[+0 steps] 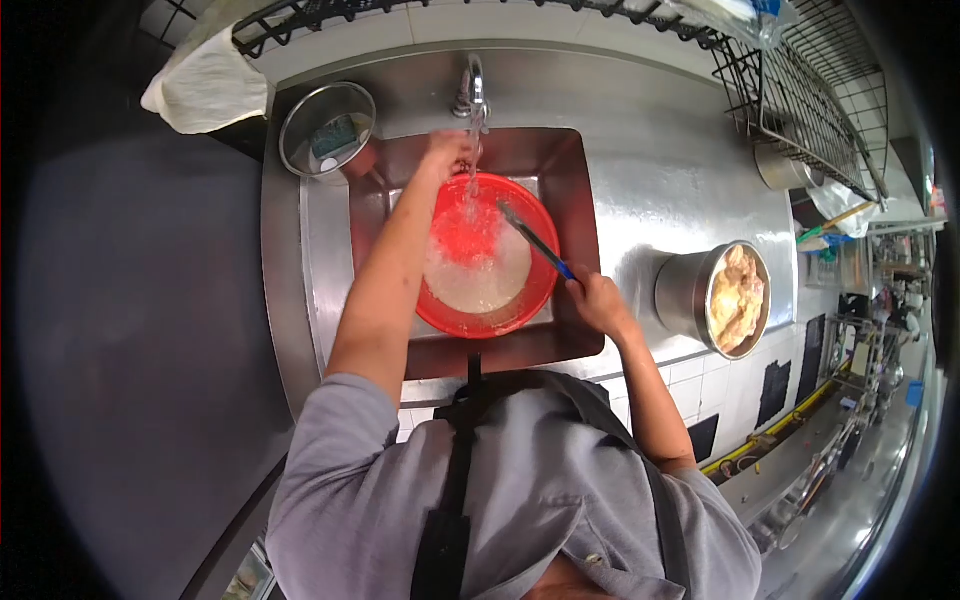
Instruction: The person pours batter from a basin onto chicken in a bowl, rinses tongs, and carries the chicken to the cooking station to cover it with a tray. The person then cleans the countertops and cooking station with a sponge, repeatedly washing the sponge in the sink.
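Note:
A red plastic basin [545, 255] sits in the metal sink [575, 200], holding cloudy, whitish water. From the faucet [475, 80], water runs down into it and froths the surface. My left hand [453, 152] is at the stream just below the spout, over the basin's far rim. Its fingers are blurred and partly turned away, so I cannot make out their pose. My right hand [597, 303] grips a long, slim utensil [532, 236] by its blue end. The utensil's dark metal length slants over the basin, with its tip near the running water; its exact kind is unclear.
A metal pot [690, 292] of pale, raw-looking meat pieces [737, 300] stands on the steel counter [640, 195] at right. A round metal container [290, 140] with a green scouring pad [333, 137] is at the sink's left corner. Wire racks [820, 130] overhang the back.

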The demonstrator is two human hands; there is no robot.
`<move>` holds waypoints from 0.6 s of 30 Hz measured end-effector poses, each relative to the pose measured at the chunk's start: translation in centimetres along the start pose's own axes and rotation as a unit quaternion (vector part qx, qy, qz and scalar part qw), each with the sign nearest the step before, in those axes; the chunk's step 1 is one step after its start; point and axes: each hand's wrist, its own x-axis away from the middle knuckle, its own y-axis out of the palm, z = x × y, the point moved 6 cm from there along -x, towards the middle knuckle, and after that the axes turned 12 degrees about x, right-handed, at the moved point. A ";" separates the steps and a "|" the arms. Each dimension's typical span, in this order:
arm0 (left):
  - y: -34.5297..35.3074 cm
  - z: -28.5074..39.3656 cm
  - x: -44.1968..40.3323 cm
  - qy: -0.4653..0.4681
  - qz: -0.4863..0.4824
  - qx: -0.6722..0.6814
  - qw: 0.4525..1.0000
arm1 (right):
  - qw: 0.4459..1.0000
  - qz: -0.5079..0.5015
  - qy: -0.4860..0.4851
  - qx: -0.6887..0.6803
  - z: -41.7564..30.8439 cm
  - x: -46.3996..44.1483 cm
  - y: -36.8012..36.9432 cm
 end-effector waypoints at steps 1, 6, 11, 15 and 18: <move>1.0 1.8 -0.1 -0.030 -0.022 -0.046 0.998 | 0.999 -0.017 0.012 0.027 0.8 0.9 0.7; 3.1 2.6 -1.4 -0.107 -0.075 -0.054 0.990 | 0.997 -0.007 0.049 0.054 5.5 6.5 3.9; 2.2 4.5 -3.8 -0.106 -0.237 0.000 0.966 | 0.984 0.026 0.167 0.047 8.0 13.3 3.2; 4.9 6.5 -3.7 -0.099 -0.363 0.008 0.926 | 0.980 0.042 0.189 0.036 10.2 17.9 3.4; 4.5 5.0 -4.1 -0.069 -0.292 0.020 0.954 | 0.976 0.062 0.206 0.021 11.5 21.0 2.8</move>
